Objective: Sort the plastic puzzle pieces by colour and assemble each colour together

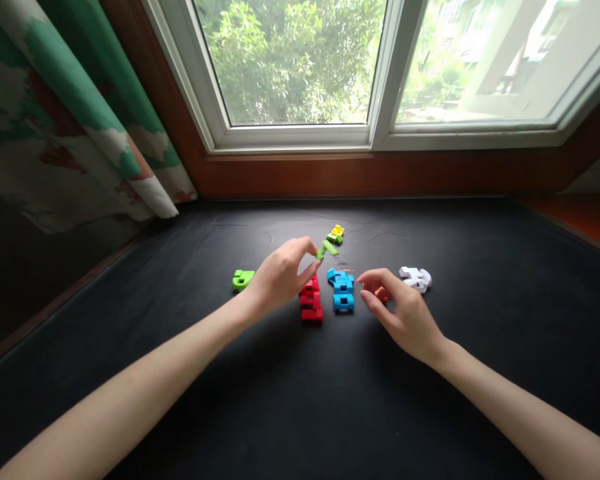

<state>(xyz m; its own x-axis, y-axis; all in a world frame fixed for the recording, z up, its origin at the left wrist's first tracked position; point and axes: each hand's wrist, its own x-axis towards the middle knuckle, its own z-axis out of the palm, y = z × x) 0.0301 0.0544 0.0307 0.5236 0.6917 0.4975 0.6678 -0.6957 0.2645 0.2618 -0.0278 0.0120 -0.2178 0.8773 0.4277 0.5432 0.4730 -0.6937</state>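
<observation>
Black window ledge (405,227): red toy blocks (311,308) and blue toy blocks (343,291) at centre; lime block (243,279) at nine o'clock, yellow-green block (335,235) at twelve, orange block (381,294) and white block (415,279) at three.

On the black desk (480,280) sit a red block (311,303) and a sky-blue block (343,290). A lime block (243,279) lies at 9 o'clock, a white block (416,279) at 3, an orange block (381,293) near 4, and a yellow-and-green block (335,235) at 12. The curtain (70,113) shows green, cream and rust blotches.

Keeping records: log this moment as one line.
left hand: holds green toy piece | right hand: beside orange piece | between: red toy, blue toy
</observation>
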